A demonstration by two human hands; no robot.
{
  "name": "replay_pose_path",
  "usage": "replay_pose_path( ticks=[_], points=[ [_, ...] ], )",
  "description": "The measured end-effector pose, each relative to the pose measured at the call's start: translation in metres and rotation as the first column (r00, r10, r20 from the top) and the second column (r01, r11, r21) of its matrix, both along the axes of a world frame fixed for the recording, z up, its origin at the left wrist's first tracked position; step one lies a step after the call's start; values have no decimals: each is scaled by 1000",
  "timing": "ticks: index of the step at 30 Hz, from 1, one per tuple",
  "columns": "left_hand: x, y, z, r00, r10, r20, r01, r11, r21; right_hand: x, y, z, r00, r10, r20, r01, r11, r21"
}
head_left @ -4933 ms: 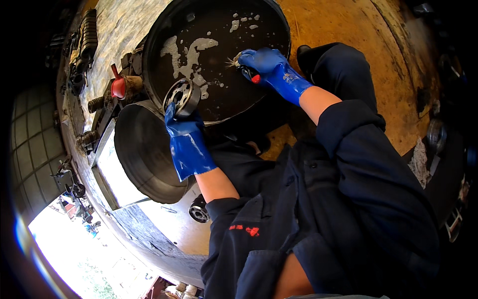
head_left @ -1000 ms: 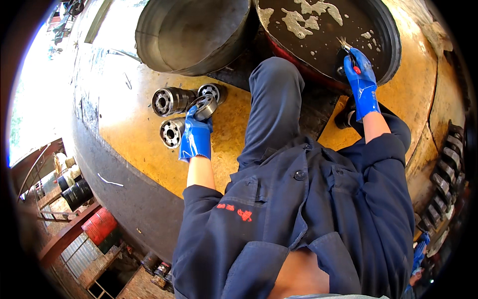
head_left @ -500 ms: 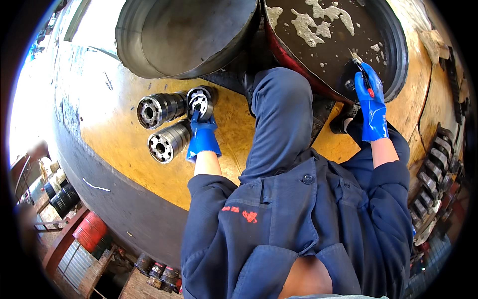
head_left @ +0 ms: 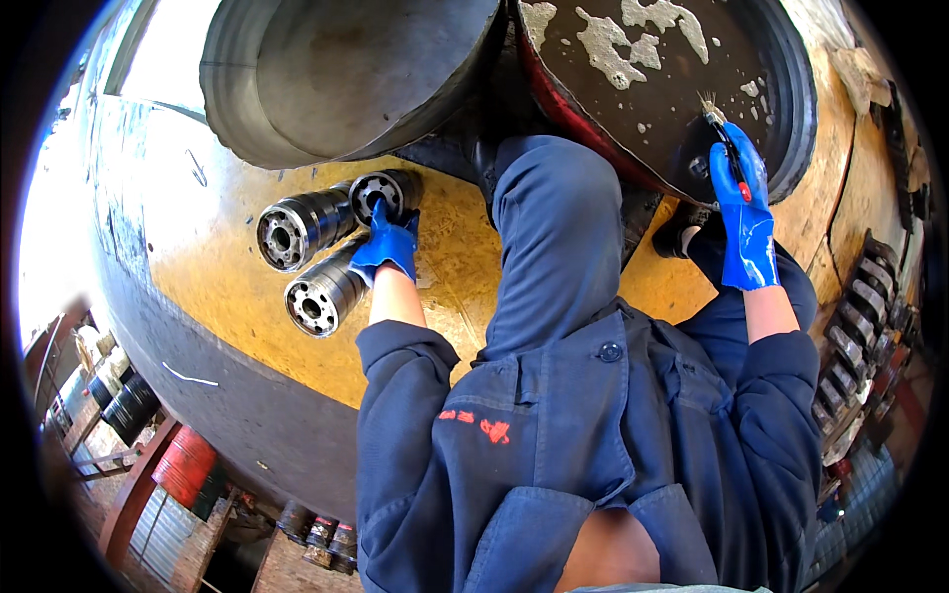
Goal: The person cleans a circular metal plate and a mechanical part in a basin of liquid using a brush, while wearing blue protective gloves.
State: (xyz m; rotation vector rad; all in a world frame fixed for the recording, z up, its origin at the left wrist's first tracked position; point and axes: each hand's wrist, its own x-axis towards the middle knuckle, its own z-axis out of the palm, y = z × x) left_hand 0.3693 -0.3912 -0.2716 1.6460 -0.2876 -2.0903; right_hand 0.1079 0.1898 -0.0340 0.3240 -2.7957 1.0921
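My left hand (head_left: 388, 243), in a blue rubber glove, is closed on the near end of a short metal cylinder (head_left: 403, 184), with fingers at its central hole. Two more metal cylinders lie on their sides just left of it: an upper one (head_left: 318, 221) and a lower one (head_left: 336, 285). Their end faces show a ring of holes round a centre hole. My right hand (head_left: 743, 188), also gloved in blue, grips a brush (head_left: 733, 158) with a dark, red-tipped handle. Its splayed bristles are over the dark liquid (head_left: 660, 111) in the right-hand drum.
A cut-open grey drum (head_left: 229, 104) stands at the far left, beside the red-sided drum (head_left: 583, 138) with foam patches on its liquid. My knee (head_left: 559, 198) is between the hands. Ridged metal parts (head_left: 852, 326) line the right; a red barrel (head_left: 184, 463) stands lower left.
The view has shifted slightly. My left hand and the cylinder it holds appear a little further left, with that cylinder's end face turned somewhat. The brush stays over the liquid.
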Motion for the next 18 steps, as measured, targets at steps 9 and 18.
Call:
replay_pose_path(
  ticks=[9, 18],
  points=[
    [14, -20, 9, 882, 395, -256, -244, 849, 469, 12, -23, 35, 997, -11, -79, 9, 1000, -21],
    [0, 60, 124, 473, -830, 294, 849, 519, 99, 16, 13, 14, 972, -119, -204, 119, 993, -15]
  ],
)
